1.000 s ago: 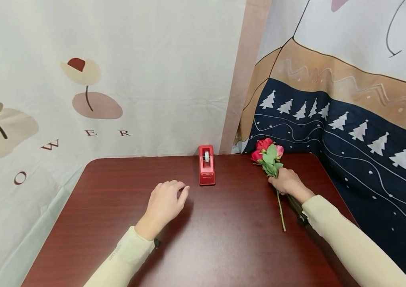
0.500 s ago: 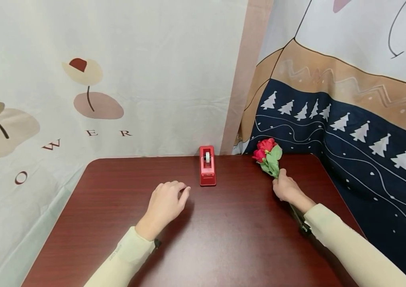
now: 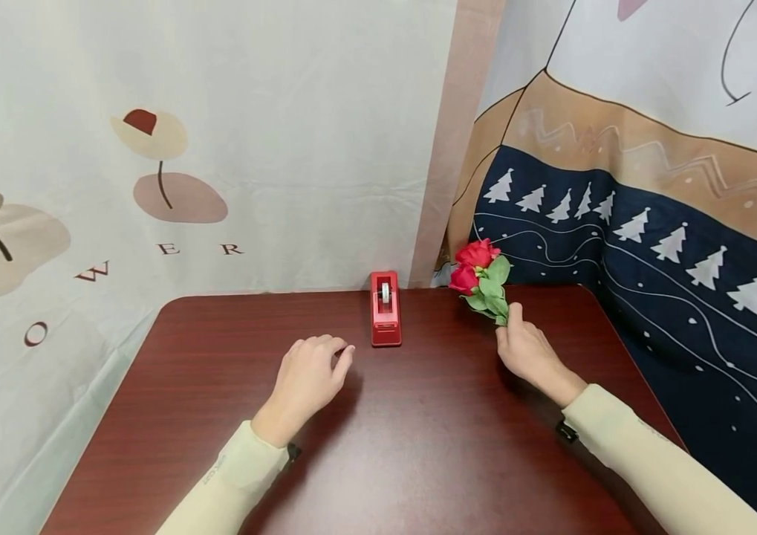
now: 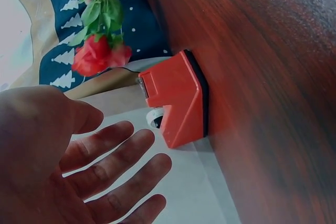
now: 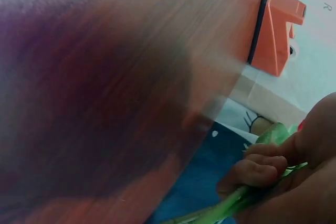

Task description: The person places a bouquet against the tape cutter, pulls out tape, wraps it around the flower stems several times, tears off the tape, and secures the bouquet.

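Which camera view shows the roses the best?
The head view: the roses look sharp there, though the right hand hides their lower part. The left wrist view shows them blurrier, upside down; the right wrist view, mainly stem.

1. The tape dispenser (image 3: 386,319) stands on the table (image 3: 405,446), near the middle of its back edge.
2. A tape roll (image 3: 385,293) sits in the dispenser, toward its far end.
3. The left hand (image 3: 307,375) is over the table, before and left of the dispenser, apart from it.
4. The right hand (image 3: 532,353) is over the table's right part, well apart from the dispenser.
5. The flowers (image 3: 490,286) are in the right hand, blooms ahead and left of it, right of the dispenser.
6. One curtain (image 3: 325,148) hangs behind the table; another curtain (image 3: 699,319) runs behind its back right corner and along its right side.
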`<state>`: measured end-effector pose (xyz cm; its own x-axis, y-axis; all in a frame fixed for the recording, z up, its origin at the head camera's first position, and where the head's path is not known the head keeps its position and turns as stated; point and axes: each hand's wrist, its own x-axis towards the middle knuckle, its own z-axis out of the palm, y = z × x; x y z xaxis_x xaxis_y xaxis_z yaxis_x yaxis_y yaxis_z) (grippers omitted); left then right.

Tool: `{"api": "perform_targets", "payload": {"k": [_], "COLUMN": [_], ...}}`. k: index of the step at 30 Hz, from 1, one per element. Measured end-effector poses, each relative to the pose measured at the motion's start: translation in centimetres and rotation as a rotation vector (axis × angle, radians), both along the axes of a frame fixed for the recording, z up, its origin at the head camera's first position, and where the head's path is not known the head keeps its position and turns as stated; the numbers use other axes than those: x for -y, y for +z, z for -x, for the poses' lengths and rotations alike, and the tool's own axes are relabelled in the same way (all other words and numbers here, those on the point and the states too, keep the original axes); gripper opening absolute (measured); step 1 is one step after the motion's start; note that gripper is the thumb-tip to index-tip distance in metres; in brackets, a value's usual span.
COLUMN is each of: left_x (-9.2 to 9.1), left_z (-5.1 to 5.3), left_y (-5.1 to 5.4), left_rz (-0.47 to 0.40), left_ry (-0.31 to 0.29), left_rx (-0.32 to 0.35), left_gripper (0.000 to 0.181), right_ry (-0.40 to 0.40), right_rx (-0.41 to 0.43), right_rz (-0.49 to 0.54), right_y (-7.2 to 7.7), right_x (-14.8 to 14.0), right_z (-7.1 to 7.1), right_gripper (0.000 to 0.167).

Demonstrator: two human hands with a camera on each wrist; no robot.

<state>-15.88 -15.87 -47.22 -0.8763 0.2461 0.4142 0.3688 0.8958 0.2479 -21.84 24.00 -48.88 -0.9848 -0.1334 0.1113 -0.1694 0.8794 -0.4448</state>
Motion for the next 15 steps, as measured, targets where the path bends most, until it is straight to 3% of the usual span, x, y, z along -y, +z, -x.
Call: {"api": "perform_targets", "payload": {"k": [7,11,15], "left_x": [0.1,0.5,1.1], "left_z": [0.0,0.1,0.3], "left_y": [0.6,1.4,2.3], "left_rz": [-0.011,-0.040,-0.081], "left_ry": [0.007,0.016,0.034], "left_rx": [-0.015,-0.034,-0.099], "left_gripper": [0.019,0.019,0.020], "right_ry": [0.096,0.163,0.249], "right_rx": [-0.206,-0.234,-0.245], "right_rz": [-0.044,-0.077,-0.116], "right_y": [0.2,0.8,1.5], "right_x": [1.3,3.0,5.3], "right_z": [-0.2,-0.4,-0.7], "right_gripper": [0.015,0.009,0.009]}}
